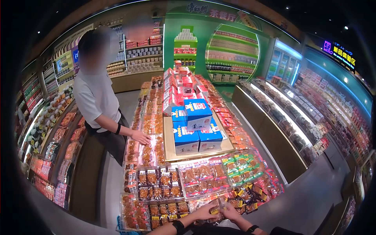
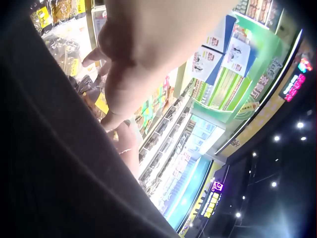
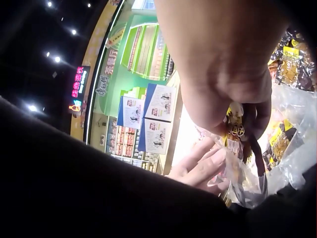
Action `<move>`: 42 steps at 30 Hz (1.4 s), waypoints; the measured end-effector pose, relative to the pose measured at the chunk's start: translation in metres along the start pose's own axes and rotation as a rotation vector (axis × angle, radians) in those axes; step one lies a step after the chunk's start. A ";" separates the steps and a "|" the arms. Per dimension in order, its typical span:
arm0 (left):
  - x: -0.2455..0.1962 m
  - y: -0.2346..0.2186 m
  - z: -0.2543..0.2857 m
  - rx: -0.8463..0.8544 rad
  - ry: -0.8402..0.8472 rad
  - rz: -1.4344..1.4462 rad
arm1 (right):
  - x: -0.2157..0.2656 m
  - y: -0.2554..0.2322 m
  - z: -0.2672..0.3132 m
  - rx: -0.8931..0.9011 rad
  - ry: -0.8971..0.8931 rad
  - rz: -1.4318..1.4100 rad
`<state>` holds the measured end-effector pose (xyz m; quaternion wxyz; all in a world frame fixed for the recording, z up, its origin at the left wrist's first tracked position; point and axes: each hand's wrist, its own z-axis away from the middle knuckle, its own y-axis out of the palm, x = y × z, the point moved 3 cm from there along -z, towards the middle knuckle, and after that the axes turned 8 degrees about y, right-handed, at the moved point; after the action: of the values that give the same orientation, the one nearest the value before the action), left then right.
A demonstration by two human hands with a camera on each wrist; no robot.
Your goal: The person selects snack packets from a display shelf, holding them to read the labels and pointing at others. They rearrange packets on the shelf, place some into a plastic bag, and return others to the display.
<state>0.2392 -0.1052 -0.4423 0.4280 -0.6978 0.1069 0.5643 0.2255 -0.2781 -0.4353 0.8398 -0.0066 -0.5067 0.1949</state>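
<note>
Both hands meet low over the front edge of the display in the head view. My right hand (image 3: 225, 84) curls its fingers round a small black-and-yellow snack packet (image 3: 237, 130). Just beside it, the fingers of my left hand (image 1: 206, 212) pinch the edge of a clear plastic bag (image 3: 285, 171), which hangs crumpled below the packet. More black-and-yellow snack packets (image 3: 278, 141) show by the film. From the left wrist, my right hand (image 2: 128, 144) appears beyond the left thumb, and the sleeve covers much of the work.
Loose dark packets (image 1: 250, 196) lie right of my hands. Trays of packaged snacks (image 1: 204, 177) and green packs (image 1: 243, 168) lie ahead. Blue-and-white boxes (image 1: 197, 135) are stacked on a raised stand. Another person (image 1: 96, 90) reaches over the left side of the display.
</note>
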 end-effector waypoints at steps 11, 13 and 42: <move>0.029 -0.006 -0.005 -0.061 -0.416 0.815 | 0.013 0.005 0.010 0.049 -0.216 -0.052; 0.039 0.001 -0.002 -0.108 -0.346 0.592 | -0.006 0.005 0.006 -0.036 -0.070 -0.048; -0.093 -0.081 0.073 -0.272 -0.276 1.248 | 0.148 -0.006 0.057 0.111 -0.112 -0.408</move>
<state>0.2081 -0.0348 -0.3220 -0.0625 -0.4738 0.3637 0.7996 0.2400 -0.2451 -0.2804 0.8314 0.1534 -0.5319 0.0486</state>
